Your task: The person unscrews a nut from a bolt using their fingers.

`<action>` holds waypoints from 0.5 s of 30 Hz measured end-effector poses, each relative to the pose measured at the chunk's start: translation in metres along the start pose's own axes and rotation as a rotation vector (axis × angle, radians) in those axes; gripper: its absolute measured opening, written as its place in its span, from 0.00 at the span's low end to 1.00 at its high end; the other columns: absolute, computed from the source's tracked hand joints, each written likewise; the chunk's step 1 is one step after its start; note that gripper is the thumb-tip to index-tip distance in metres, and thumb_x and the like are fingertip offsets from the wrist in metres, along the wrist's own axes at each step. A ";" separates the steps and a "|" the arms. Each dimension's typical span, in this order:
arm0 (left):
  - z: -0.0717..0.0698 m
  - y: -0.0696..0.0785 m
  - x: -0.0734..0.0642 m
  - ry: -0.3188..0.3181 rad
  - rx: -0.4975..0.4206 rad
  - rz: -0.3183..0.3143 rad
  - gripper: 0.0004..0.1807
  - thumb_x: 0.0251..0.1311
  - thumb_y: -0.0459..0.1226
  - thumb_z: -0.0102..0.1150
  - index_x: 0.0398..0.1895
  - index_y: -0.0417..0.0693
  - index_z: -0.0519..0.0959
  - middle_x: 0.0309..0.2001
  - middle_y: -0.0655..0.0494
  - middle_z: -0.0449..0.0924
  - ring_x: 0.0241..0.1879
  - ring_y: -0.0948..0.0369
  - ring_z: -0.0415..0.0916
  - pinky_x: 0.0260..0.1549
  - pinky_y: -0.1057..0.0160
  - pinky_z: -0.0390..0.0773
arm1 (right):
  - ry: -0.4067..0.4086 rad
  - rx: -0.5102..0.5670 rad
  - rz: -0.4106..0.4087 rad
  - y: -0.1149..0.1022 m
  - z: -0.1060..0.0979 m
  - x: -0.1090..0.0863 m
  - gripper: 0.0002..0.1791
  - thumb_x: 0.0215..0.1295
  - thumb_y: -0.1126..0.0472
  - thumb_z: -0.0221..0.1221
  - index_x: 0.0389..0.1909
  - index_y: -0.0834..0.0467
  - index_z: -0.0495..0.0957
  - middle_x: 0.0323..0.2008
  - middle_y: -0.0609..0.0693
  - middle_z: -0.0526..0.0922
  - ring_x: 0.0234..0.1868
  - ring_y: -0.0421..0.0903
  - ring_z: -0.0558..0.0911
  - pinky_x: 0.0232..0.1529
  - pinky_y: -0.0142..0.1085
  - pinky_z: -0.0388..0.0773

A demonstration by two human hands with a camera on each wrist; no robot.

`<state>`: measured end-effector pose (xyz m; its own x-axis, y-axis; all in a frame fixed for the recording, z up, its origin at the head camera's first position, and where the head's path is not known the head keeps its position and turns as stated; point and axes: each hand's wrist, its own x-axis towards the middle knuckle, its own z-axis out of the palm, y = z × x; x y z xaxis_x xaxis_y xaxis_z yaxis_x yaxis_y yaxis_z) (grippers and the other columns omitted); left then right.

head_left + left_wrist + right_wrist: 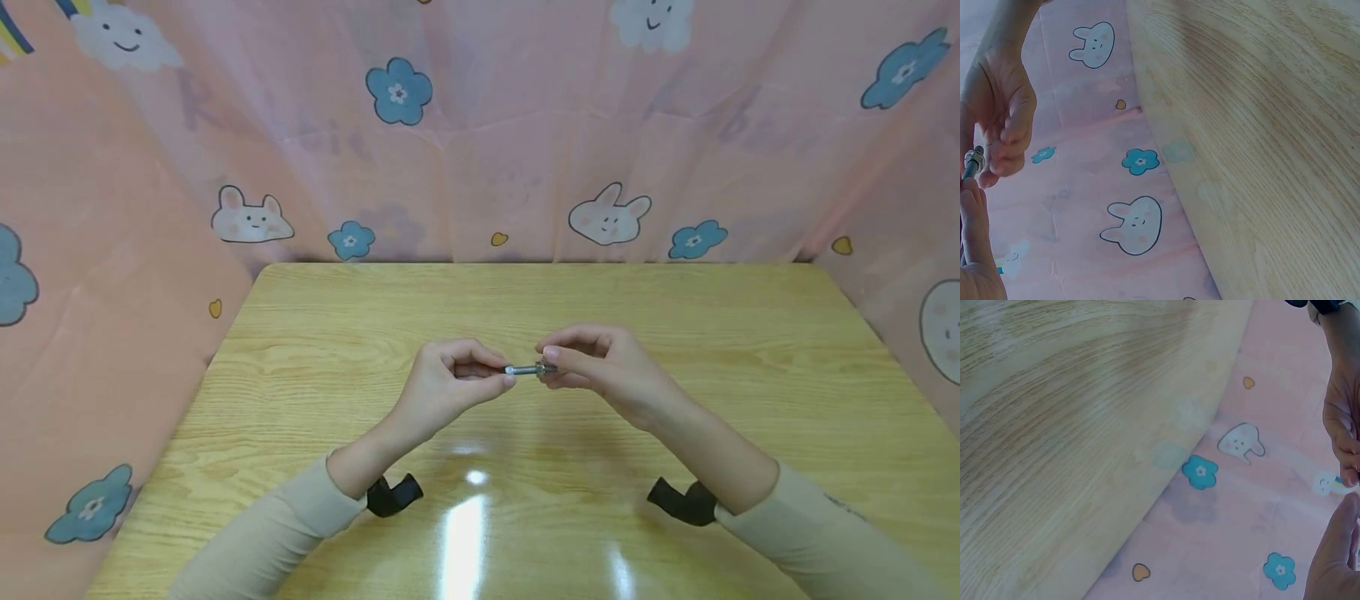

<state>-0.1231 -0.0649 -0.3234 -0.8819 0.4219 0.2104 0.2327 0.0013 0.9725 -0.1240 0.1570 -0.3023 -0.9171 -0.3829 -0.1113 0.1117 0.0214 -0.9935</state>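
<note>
A silver bolt (524, 370) lies level between the two hands above the table. My left hand (446, 382) pinches its left end between thumb and fingers. Near the other end sits a nut (541, 369), with the threaded tip poking out past it in the left wrist view. My right hand (615, 371) has its thumb and fingertips around that nut, the thumb nearest the head camera. From the left wrist, the bolt and nut appear at the far left edge. The right wrist view shows both hands at its right edge, the bolt mostly hidden there.
Beneath the hands is a light wood-grain table (337, 308). A pink curtain (480, 158) printed with rabbits, clouds and blue flowers hangs behind and at both sides. Black wrist mounts (393, 496) jut from the sleeves. Light glares off the table's near part.
</note>
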 end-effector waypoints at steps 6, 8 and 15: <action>0.001 0.002 0.000 0.000 0.008 -0.016 0.07 0.52 0.30 0.65 0.35 0.36 0.82 0.36 0.48 0.81 0.32 0.57 0.81 0.33 0.60 0.82 | -0.017 -0.025 0.005 0.002 0.000 0.000 0.06 0.61 0.66 0.60 0.38 0.63 0.80 0.33 0.51 0.82 0.33 0.43 0.82 0.42 0.37 0.81; 0.000 0.002 0.000 0.003 0.015 -0.022 0.07 0.52 0.30 0.65 0.35 0.36 0.81 0.36 0.48 0.81 0.32 0.57 0.81 0.33 0.60 0.82 | -0.017 -0.027 -0.022 0.002 0.000 -0.001 0.07 0.58 0.69 0.62 0.36 0.58 0.81 0.35 0.51 0.82 0.36 0.43 0.82 0.43 0.37 0.80; 0.001 0.002 0.001 0.003 0.021 -0.023 0.07 0.52 0.30 0.65 0.35 0.36 0.82 0.36 0.48 0.82 0.32 0.57 0.82 0.34 0.60 0.83 | -0.003 -0.050 -0.008 0.002 0.001 -0.001 0.12 0.61 0.66 0.60 0.45 0.67 0.76 0.40 0.55 0.79 0.37 0.45 0.82 0.45 0.38 0.80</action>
<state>-0.1231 -0.0640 -0.3215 -0.8881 0.4191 0.1887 0.2211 0.0297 0.9748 -0.1222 0.1570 -0.3036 -0.9166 -0.3862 -0.1034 0.0849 0.0647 -0.9943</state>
